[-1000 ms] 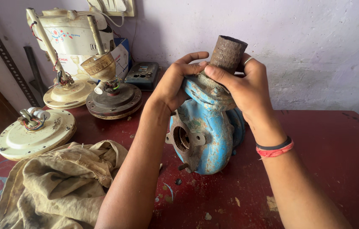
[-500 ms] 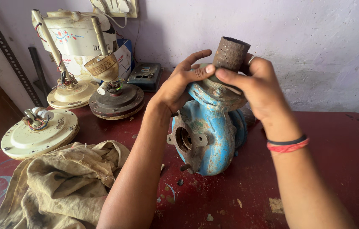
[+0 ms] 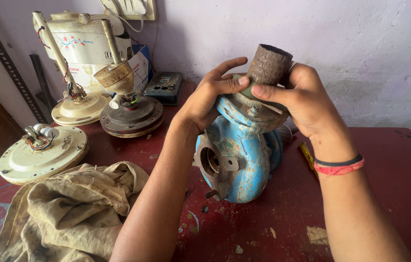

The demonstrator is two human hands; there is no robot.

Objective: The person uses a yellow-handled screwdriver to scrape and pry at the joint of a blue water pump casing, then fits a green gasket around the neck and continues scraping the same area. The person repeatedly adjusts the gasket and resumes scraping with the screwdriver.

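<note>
Standing on the red table (image 3: pixel 390 160), the blue pump (image 3: pixel 244 160) has its open round port facing the camera; the hollow looks dark and you cannot tell what is inside. A rusty pipe (image 3: pixel 268 64) rises from its top flange, its open mouth tilted up and away, inside hidden.

Your left hand (image 3: pixel 210 99) wraps the pump's top from the left, thumb pressed against the pipe's base, fingers spread behind it. Your right hand (image 3: pixel 307 104) comes in from the right, thumb and fingers closed around the base of the pipe, with red and black bands at the wrist. Both forearms reach up from the bottom edge.

To the left lie a crumpled cloth (image 3: pixel 69 213) and three fan motors (image 3: pixel 128 116), well apart from the pump. A yellow screwdriver (image 3: pixel 306 154) lies just right of the pump.
</note>
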